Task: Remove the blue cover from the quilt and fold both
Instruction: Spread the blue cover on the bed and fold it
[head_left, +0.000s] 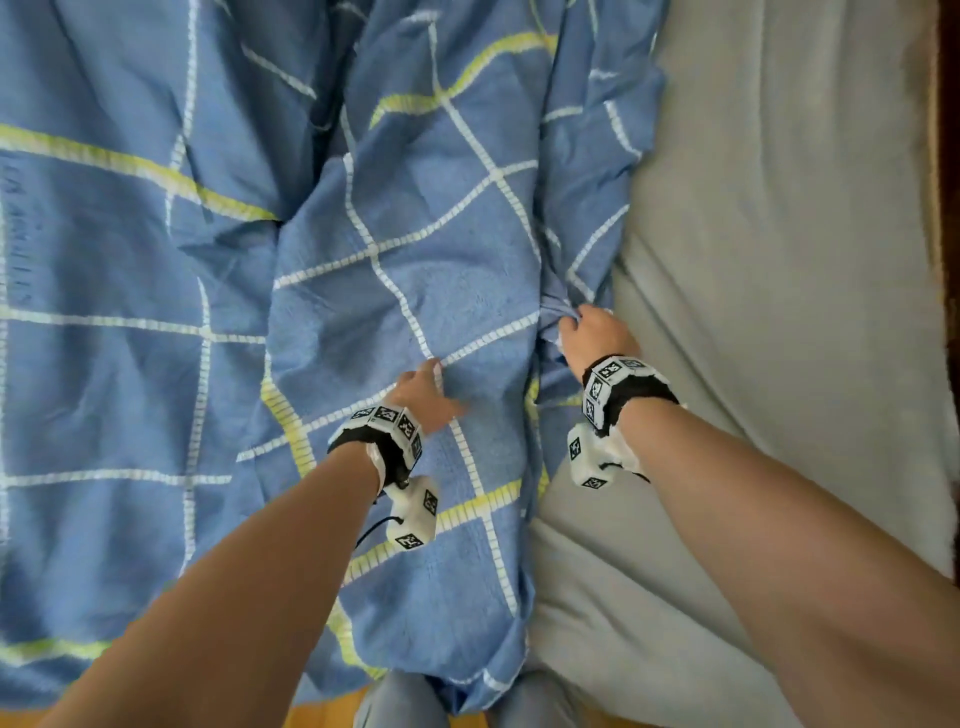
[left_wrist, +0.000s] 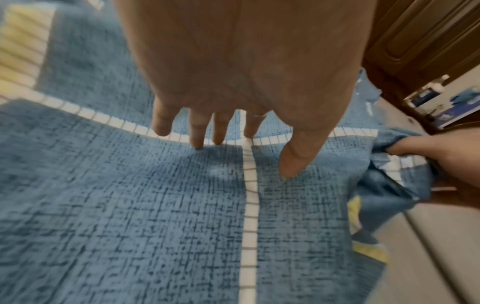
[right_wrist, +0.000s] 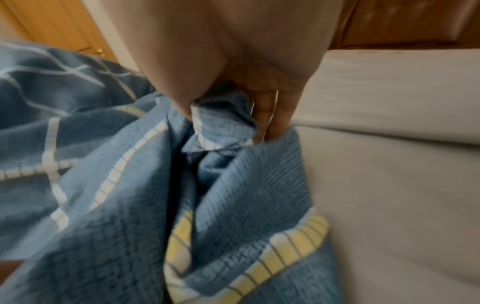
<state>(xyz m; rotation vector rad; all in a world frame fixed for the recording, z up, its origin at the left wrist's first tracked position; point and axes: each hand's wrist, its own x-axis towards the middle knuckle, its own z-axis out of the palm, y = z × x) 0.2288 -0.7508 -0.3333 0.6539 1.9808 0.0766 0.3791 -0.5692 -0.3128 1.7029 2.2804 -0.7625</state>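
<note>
The blue cover, crossed by white and yellow grid lines, lies rumpled over the left and middle of the bed. My left hand is flat on it near the front, fingers straight and spread over a crossing of white lines. My right hand grips a bunched fold at the cover's right edge; the right wrist view shows the cloth pinched between thumb and fingers. Pale grey bedding lies bare to the right; I cannot tell whether it is the quilt or a sheet.
A dark wooden bed frame runs along the far right. Wood floor and my knees show at the bottom edge. A brown wooden panel stands behind the grey bedding.
</note>
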